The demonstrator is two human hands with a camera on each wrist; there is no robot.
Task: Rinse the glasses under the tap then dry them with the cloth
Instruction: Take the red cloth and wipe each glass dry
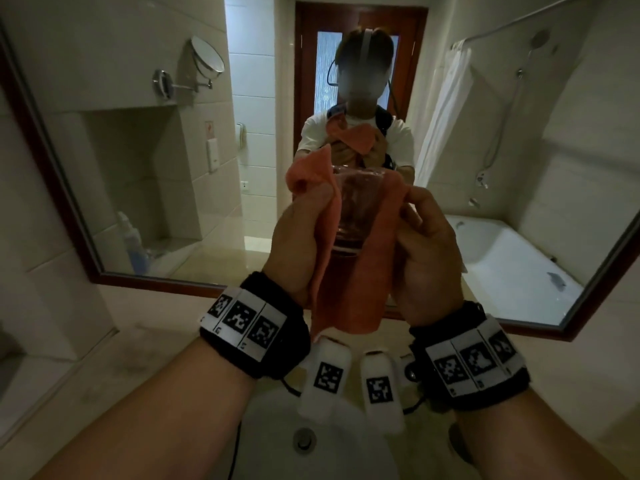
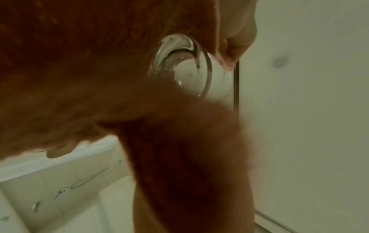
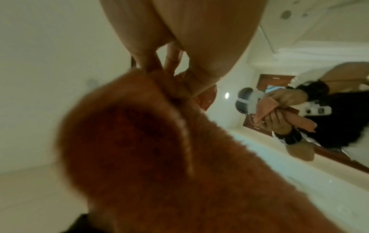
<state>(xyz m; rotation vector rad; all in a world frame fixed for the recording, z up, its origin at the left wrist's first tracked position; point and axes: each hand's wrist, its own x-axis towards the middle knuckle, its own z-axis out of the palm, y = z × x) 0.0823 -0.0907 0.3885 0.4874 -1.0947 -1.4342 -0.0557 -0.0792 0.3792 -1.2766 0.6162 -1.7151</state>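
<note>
A clear drinking glass [image 1: 356, 209] is held upright in front of the mirror, wrapped on both sides by an orange cloth [image 1: 343, 299]. My left hand [image 1: 301, 237] grips the cloth against the glass's left side, thumb on top. My right hand [image 1: 426, 244] grips the cloth on the right side. In the left wrist view the glass's thick base [image 2: 189, 72] pokes out of the cloth [image 2: 89, 78]. The right wrist view is mostly filled by the cloth [image 3: 159, 149], with my fingers [image 3: 179, 39] pinching it.
A white sink basin [image 1: 277, 427] with its drain [image 1: 304, 439] lies below my wrists. A large framed mirror [image 1: 138, 168] stands on the wall ahead and reflects a bathtub [image 1: 502, 254] and a door. The beige countertop [image 1: 138, 341] runs left of the basin.
</note>
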